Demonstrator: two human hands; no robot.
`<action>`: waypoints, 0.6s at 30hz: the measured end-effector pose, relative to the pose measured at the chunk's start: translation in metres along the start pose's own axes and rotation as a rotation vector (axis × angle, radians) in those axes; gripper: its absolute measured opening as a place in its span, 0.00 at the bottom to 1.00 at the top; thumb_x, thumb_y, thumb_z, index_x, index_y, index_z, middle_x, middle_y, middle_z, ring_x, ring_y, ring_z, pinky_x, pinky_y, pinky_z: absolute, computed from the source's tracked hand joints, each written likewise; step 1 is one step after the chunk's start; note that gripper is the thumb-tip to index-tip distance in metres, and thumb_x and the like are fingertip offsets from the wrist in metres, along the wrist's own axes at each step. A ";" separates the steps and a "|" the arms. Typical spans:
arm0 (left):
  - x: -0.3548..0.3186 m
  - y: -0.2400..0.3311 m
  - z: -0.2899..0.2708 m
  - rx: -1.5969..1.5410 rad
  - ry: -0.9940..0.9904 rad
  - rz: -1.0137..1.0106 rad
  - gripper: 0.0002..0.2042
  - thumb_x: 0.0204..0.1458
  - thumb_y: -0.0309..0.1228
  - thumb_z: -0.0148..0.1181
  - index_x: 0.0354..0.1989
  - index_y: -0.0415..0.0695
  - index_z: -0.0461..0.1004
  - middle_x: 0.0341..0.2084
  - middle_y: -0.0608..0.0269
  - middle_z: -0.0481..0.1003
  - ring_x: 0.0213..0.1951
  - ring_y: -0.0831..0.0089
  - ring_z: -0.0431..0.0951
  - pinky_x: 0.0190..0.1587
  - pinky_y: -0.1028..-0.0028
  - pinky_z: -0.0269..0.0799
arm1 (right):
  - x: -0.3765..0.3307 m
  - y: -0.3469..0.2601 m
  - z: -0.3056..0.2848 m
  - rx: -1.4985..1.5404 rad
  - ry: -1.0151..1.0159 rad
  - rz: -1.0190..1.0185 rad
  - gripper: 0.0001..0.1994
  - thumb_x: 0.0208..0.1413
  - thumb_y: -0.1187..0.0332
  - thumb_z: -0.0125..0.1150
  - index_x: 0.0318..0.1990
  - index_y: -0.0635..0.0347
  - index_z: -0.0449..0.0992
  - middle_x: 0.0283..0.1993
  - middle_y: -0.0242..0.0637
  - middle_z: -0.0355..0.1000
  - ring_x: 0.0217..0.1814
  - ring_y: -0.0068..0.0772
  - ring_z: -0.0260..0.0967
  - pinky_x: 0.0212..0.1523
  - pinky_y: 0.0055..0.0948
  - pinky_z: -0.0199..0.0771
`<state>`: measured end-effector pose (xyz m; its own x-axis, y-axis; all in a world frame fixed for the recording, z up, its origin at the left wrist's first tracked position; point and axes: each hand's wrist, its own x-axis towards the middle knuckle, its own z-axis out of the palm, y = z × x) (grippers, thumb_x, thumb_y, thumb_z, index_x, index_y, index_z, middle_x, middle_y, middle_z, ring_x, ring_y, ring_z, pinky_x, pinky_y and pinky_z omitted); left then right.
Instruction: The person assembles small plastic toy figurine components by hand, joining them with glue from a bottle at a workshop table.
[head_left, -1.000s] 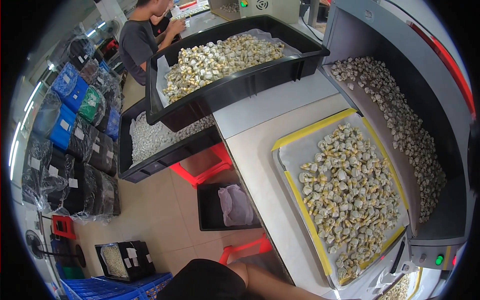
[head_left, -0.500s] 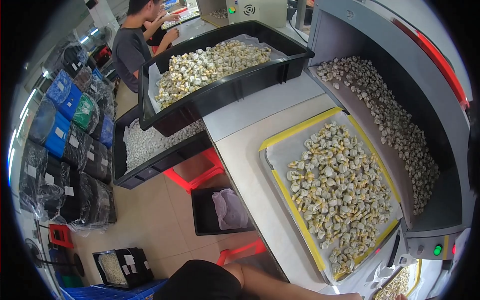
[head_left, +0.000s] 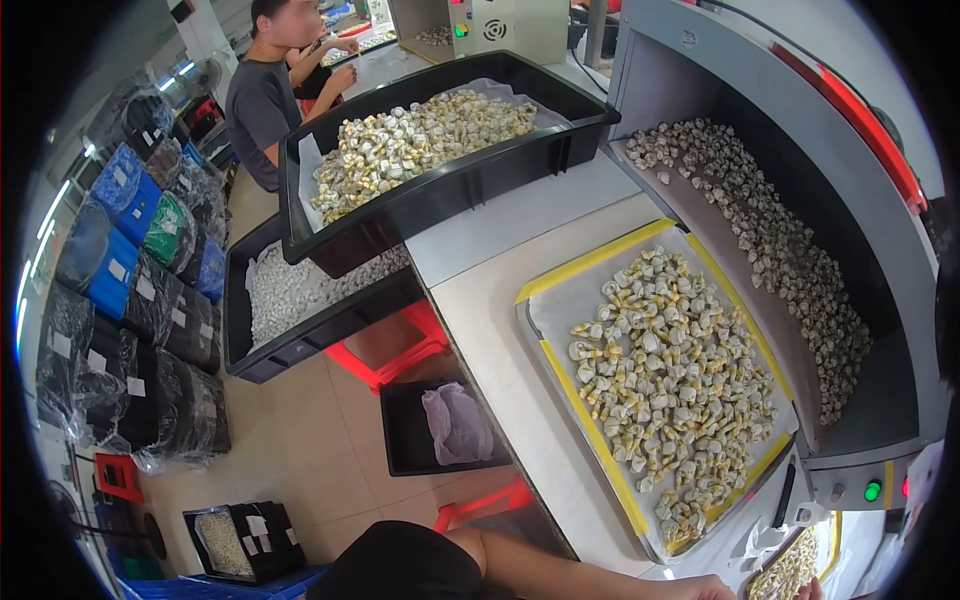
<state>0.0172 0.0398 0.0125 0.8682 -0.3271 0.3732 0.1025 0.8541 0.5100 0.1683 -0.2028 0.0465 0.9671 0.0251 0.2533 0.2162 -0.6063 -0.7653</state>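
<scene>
My left forearm reaches along the lower edge, and my left hand [head_left: 706, 588] shows only its back and knuckles, cut off by the frame. A bit of my right hand [head_left: 810, 591] shows at the bottom right, beside a second yellow-edged tray [head_left: 797, 566] of small pale pieces. What the fingers of either hand hold, if anything, is hidden. Above my left hand lies a large tray [head_left: 556, 352] with yellow-taped edges and a white liner. Spread over it are many small whitish pieces with yellow stems [head_left: 680, 370].
A grey machine [head_left: 633, 62] with a curved bay of small pale pieces [head_left: 775, 240] stands on the right. A black bin [head_left: 470, 195] of similar pieces sits on the table's far end. Red stools [head_left: 405, 350] and stacked, wrapped bins [head_left: 180, 310] are on the left. A co-worker [head_left: 262, 110] is beyond.
My left hand has come further into view at the lower edge, and more of my right hand shows. The whole view has shifted slightly. The co-worker's head has turned.
</scene>
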 end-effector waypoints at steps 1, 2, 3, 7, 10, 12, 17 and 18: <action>0.001 -0.001 -0.001 0.019 0.011 -0.011 0.16 0.43 0.34 0.67 0.36 0.36 0.74 0.24 0.64 0.76 0.26 0.80 0.75 0.27 0.82 0.69 | 0.001 0.000 0.001 0.004 -0.001 0.003 0.13 0.55 0.65 0.56 0.40 0.68 0.74 0.32 0.38 0.72 0.32 0.27 0.66 0.34 0.25 0.66; 0.000 0.000 0.000 0.021 0.011 -0.012 0.16 0.43 0.34 0.67 0.36 0.36 0.74 0.24 0.64 0.76 0.26 0.80 0.75 0.27 0.82 0.69 | 0.001 -0.003 0.001 -0.110 -0.008 -0.021 0.14 0.55 0.64 0.55 0.40 0.68 0.74 0.31 0.38 0.72 0.31 0.27 0.66 0.34 0.25 0.66; 0.000 0.000 0.000 -0.005 0.011 0.008 0.16 0.43 0.33 0.67 0.36 0.36 0.74 0.26 0.63 0.77 0.27 0.80 0.76 0.28 0.82 0.70 | 0.001 -0.004 0.000 -0.223 -0.014 -0.045 0.14 0.56 0.63 0.55 0.40 0.68 0.74 0.31 0.39 0.72 0.31 0.27 0.66 0.33 0.25 0.66; 0.000 0.001 -0.001 -0.003 0.024 -0.006 0.15 0.43 0.31 0.67 0.37 0.36 0.74 0.28 0.61 0.77 0.28 0.78 0.77 0.30 0.80 0.72 | 0.005 0.003 -0.003 -0.177 0.001 -0.080 0.15 0.56 0.62 0.54 0.40 0.68 0.74 0.31 0.40 0.72 0.31 0.29 0.67 0.33 0.26 0.67; 0.001 -0.001 -0.002 -0.033 0.026 0.012 0.14 0.42 0.30 0.67 0.37 0.36 0.74 0.29 0.61 0.77 0.29 0.77 0.77 0.31 0.80 0.72 | 0.008 0.016 -0.006 -0.085 0.017 -0.061 0.15 0.56 0.62 0.54 0.40 0.68 0.75 0.31 0.41 0.73 0.32 0.30 0.67 0.34 0.26 0.67; 0.001 -0.002 -0.003 -0.019 0.028 0.002 0.14 0.42 0.29 0.67 0.37 0.37 0.74 0.29 0.61 0.77 0.29 0.77 0.77 0.32 0.80 0.72 | 0.006 0.017 -0.007 -0.186 0.029 -0.115 0.15 0.55 0.62 0.55 0.39 0.68 0.75 0.32 0.41 0.73 0.32 0.31 0.67 0.34 0.26 0.68; 0.001 0.000 -0.001 -0.034 0.027 -0.023 0.13 0.43 0.26 0.66 0.36 0.37 0.74 0.29 0.60 0.77 0.30 0.76 0.77 0.33 0.78 0.73 | 0.008 0.030 -0.011 -0.167 0.038 -0.170 0.15 0.53 0.62 0.57 0.38 0.68 0.75 0.31 0.41 0.72 0.32 0.31 0.67 0.34 0.26 0.68; 0.001 -0.001 0.000 -0.034 0.032 -0.021 0.12 0.43 0.26 0.66 0.37 0.37 0.74 0.29 0.60 0.77 0.30 0.76 0.77 0.33 0.78 0.73 | 0.009 0.034 -0.012 -0.181 0.050 -0.174 0.15 0.52 0.61 0.57 0.38 0.68 0.75 0.30 0.40 0.72 0.31 0.30 0.67 0.32 0.26 0.68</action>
<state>0.0181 0.0391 0.0122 0.8808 -0.3322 0.3374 0.1369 0.8608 0.4902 0.1824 -0.2327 0.0303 0.9083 0.1047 0.4049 0.3472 -0.7285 -0.5905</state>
